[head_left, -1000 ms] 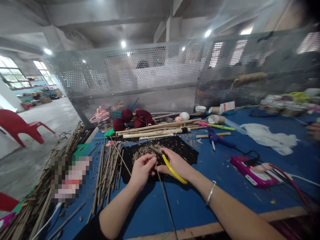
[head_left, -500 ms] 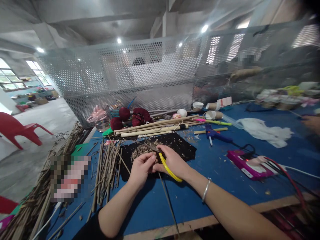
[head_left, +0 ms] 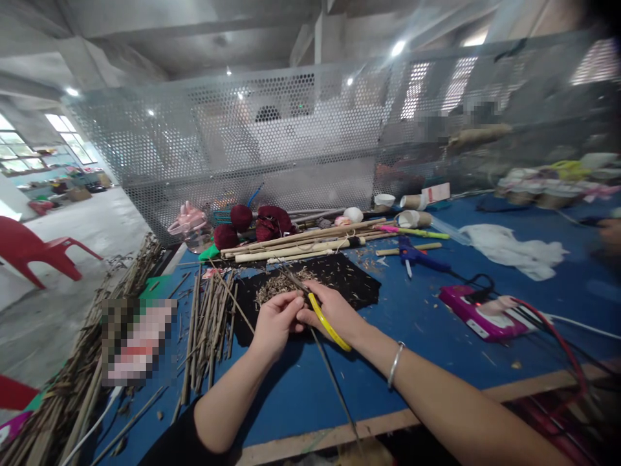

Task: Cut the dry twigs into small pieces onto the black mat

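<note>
Swinging a touch further right, the lower end of the thin stick (head_left: 336, 382) now sits beyond where it was half a second ago, while both hands hold much the same spot at the centre of the frame. And look at the left hand (head_left: 276, 320): fingers curled in, thumb and fingertips closed in a pinch on the stick's upper end, the exact contact hidden from view. Just beside it, the right hand (head_left: 339, 317) is wrapped around the yellow-handled scissors (head_left: 321, 318), a silver bracelet (head_left: 396, 366) on that wrist. Those dark blades point to the upper left, right over a heap of brown clippings (head_left: 279, 285) on a black cloth (head_left: 361, 285); how far apart they stand, I can't tell. Down runs the stick, slanting across the blue tabletop (head_left: 412, 330) to the table's edge at the lower middle. Over on the left, a row of cut sticks (head_left: 206, 330) lies near the left forearm. Beyond the cloth come pale rods (head_left: 301, 250) and maroon yarn balls (head_left: 241, 219), with a perforated metal panel (head_left: 291, 142) standing behind. Right of centre, a blue glue gun (head_left: 424, 260); lower down, a purple power strip (head_left: 460, 307). At the far right edge, another person's hand (head_left: 610, 233) shows, blurred.
</note>
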{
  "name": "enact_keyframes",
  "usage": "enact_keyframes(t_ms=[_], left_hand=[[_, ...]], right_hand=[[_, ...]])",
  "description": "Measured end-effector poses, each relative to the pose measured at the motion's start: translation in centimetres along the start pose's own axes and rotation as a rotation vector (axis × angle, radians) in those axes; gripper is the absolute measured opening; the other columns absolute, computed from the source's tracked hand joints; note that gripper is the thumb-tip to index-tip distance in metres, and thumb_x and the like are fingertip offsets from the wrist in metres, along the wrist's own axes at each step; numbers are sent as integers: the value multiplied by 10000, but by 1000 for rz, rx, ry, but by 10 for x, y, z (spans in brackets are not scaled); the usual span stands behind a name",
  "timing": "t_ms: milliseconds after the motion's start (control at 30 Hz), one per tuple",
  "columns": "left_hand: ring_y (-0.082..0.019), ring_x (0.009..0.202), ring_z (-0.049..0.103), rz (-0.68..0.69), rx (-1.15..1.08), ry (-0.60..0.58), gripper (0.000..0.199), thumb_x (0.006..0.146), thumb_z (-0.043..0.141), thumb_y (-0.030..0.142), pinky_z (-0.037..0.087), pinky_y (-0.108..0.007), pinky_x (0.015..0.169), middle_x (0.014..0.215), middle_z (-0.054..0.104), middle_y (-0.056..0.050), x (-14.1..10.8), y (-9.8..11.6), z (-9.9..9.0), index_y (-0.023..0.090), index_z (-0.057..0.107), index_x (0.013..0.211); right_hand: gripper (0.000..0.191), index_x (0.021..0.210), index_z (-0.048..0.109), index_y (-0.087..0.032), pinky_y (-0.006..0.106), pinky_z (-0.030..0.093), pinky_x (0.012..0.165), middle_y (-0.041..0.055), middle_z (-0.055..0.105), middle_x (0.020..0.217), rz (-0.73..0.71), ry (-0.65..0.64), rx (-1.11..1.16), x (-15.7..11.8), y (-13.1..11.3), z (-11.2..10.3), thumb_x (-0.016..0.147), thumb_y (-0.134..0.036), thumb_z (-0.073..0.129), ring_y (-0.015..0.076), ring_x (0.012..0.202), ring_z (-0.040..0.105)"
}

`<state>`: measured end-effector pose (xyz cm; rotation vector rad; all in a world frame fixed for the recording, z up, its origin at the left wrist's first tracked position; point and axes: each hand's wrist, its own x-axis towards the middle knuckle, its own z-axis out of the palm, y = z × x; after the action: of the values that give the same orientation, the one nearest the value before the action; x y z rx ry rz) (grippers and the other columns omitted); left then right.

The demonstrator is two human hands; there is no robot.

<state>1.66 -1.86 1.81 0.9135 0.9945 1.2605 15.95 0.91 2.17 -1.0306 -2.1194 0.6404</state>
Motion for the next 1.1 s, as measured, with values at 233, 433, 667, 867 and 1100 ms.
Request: enact_keyframes(t_ms=[233, 433, 667, 867, 1100], left_hand=[[-46, 463, 481, 4, 27, 39, 374, 613, 704, 375, 424, -162, 414, 631, 595, -3, 1, -1, -2, 119, 662, 882], [-32, 446, 459, 26, 7, -20, 341, 658, 671, 371, 378, -158, 424, 656, 595, -7, 3, -4, -4, 114, 652, 881], [-68, 520, 495, 86, 52, -37, 298, 669, 649, 400, 384, -176, 478, 651, 601, -18, 2, 0, -3, 108, 644, 725], [-40, 436, 427, 55, 95, -18, 314, 667, 642, 421, 358, -175, 431, 626, 588, -1, 3, -3, -4, 121, 654, 758], [-38, 395, 399, 50, 158, -46, 332, 660, 643, 434, 309, -172, 387, 532, 535, 14, 4, -3, -4, 104, 637, 694]], right_hand=[[379, 920, 534, -198, 221, 372, 526, 1, 571, 657, 75, -24, -60, -2, 0, 2, 753, -537, 525, 138, 554, 514], [449, 1035, 509, -205, 254, 401, 618, 45, 620, 834, 95, -41, -204, -1, 3, -1, 721, -520, 565, 184, 720, 586], [629, 1158, 453, -181, 315, 397, 810, 104, 546, 1089, 61, -38, -249, 0, 6, 0, 656, -512, 636, 219, 969, 534], [481, 1058, 517, -209, 274, 400, 716, 53, 599, 929, 137, -39, -250, 2, 1, 2, 674, -471, 638, 195, 840, 569], [546, 1097, 501, -209, 291, 398, 733, 66, 588, 979, 99, -29, -271, 2, 7, 3, 649, -482, 652, 212, 885, 561]])
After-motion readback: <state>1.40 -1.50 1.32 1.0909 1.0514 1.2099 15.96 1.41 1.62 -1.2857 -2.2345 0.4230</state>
